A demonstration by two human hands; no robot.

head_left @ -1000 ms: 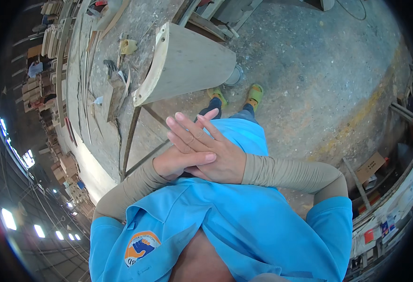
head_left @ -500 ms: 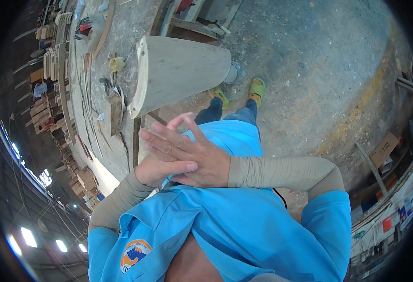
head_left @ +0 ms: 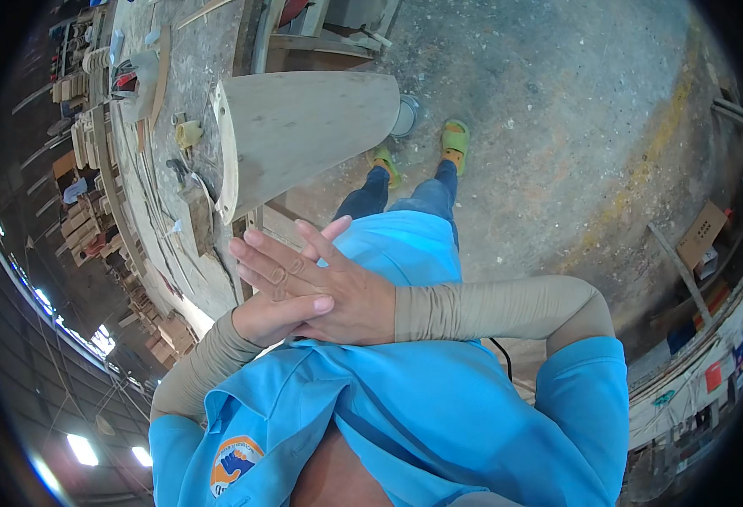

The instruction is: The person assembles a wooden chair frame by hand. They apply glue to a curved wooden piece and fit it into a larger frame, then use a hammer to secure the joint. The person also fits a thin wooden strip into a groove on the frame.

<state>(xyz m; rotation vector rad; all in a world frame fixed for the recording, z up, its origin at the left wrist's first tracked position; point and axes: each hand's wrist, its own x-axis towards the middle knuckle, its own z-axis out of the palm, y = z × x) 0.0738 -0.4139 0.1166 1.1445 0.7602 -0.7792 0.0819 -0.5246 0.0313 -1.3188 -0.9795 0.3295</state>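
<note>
My two hands are pressed together in front of my waist, with no tool or object visible in them. My right hand lies on top, its fingers stretched out and apart, pointing left. Beneath it is my left hand, whose thumb crosses over the right hand; pinkish fingertips show behind, and its other fingers are mostly hidden. Ahead and to the left is a large tapered wooden panel, with a pale thick edge that has holes near its ends. Neither hand touches it.
A grey bucket stands by the panel's narrow end, near my green sandals. The cluttered bench on the left carries a yellow roll-like item and wood strips. A cardboard box lies at the right.
My hands stay together but shift slightly left, and the right fingers change their spread. The panel and bench appear further left as the view moves.
</note>
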